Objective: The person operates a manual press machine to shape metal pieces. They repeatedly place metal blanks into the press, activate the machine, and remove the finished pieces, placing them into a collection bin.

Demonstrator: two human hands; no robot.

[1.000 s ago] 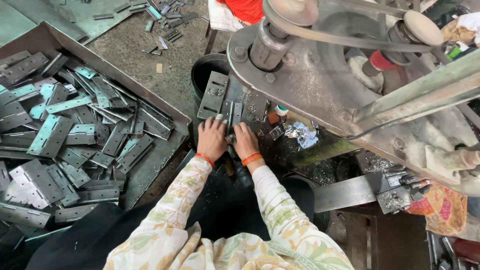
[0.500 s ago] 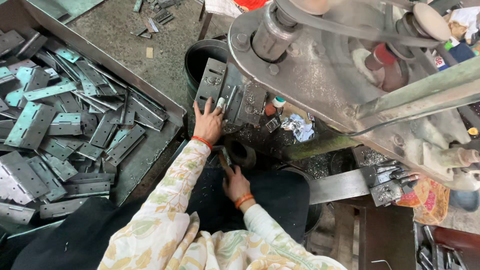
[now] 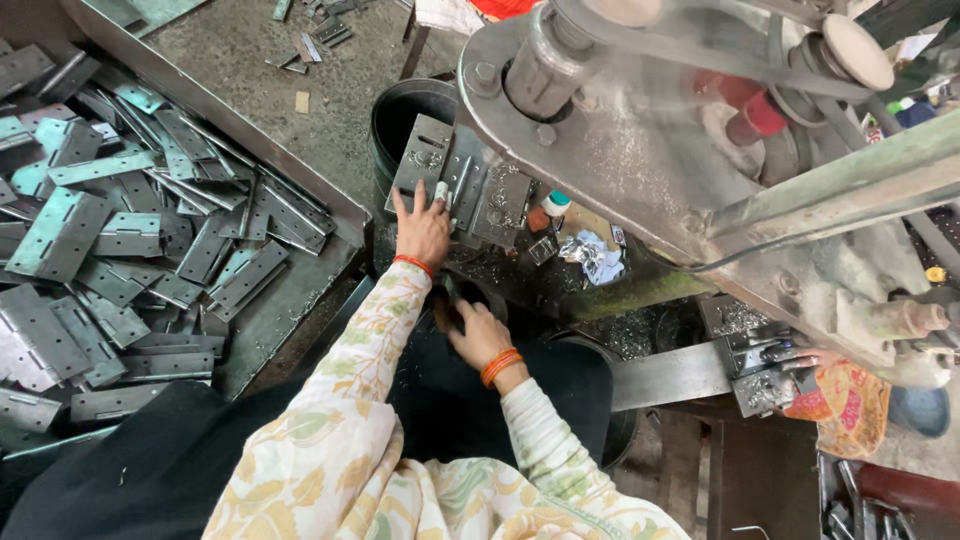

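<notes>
A metal tray (image 3: 340, 215) left of the press plate (image 3: 455, 180) holds heaped grey hinge plates (image 3: 120, 240). The left hand (image 3: 422, 228) lies spread on the press plate. Below it, the right hand (image 3: 478, 335) curls around something dark; what it grips I cannot tell.

On the press bed (image 3: 520, 270) in front of you lies a crumpled foil wrapper (image 3: 592, 256), silver with a bluish sheen, torn open and flattened. Just left of it, near the edge of the metal plate, stands a small bottle (image 3: 552, 206) with a teal cap and white body. You will find no signs, labels or screens clear enough to tell anywhere else here.
</notes>
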